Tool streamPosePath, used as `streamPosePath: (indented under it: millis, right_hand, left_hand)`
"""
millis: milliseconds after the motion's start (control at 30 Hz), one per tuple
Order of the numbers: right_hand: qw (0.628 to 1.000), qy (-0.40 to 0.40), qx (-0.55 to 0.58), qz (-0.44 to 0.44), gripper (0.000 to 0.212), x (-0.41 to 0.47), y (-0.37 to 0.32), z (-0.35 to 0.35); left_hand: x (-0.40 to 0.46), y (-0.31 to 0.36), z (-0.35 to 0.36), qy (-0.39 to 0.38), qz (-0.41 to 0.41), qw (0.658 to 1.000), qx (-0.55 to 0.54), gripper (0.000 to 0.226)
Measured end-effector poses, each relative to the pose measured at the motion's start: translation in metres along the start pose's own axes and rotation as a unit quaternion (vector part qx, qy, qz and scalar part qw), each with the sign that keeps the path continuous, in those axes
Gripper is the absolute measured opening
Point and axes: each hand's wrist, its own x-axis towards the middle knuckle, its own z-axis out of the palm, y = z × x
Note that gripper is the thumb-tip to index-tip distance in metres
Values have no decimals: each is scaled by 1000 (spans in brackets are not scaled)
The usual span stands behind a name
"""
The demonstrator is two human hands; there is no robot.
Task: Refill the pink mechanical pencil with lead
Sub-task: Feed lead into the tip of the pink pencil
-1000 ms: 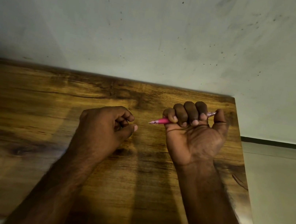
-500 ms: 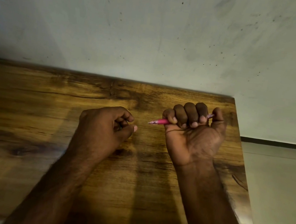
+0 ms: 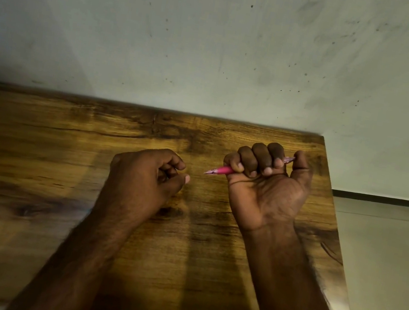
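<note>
Obs, head view. Your right hand (image 3: 269,191) is palm-up in a full fist around the pink mechanical pencil (image 3: 219,170); grip closed tight on the barrel, four fingers (image 3: 258,160) wrapped over it. Tip end pokes out toward the left hand, pointing left and slightly down; cap end shows just past the forefinger, w/ the thumb (image 3: 303,164) set against it. Pencil is held above the wooden worktop (image 3: 38,156), not resting on it.

Left hand (image 3: 147,175): loosely curled, knuckles up, thumb lying along the forefinger. Grip nearly closed, but can't tell whether it pinches anything; a lead would be too thin to resolve here. Hand sits near the pencil tip, a clear gap between them.

Change vs. the frames 1.0 s and 0.5 s back: almost nil. Right fist same spot, thumb maybe seated a touch closer on the cap end; left hand unmoved. No lead case, loose cap or eraser visible anywhere on the worktop.

Reading: you're paused, or clicking the cap w/ the thumb. If clicking, that suggests feeding or testing lead, i.e. late in the refill; no lead visible at the tip at this res, so not confirmed.

Next, likely: check the tip for lead. Watch the tip angle; a protruding lead snaps easily.
</note>
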Motion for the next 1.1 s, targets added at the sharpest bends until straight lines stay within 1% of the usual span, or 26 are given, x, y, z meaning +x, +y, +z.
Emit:
streamPosePath:
  millis: [367, 800, 1100]
  right_hand:
    - [1000, 6, 2, -1, 48, -1, 1, 0]
    - [1000, 10, -14, -12, 42, -1, 2, 1]
    - [1000, 8, -17, -5, 46, -1, 2, 1]
  left_hand:
    - [0, -1, 0, 1, -2, 1000, -1, 21]
    - [0, 0, 0, -1, -4, 1000, 8, 18]
    - [0, -2, 2, 3, -5, 1000, 5, 17]
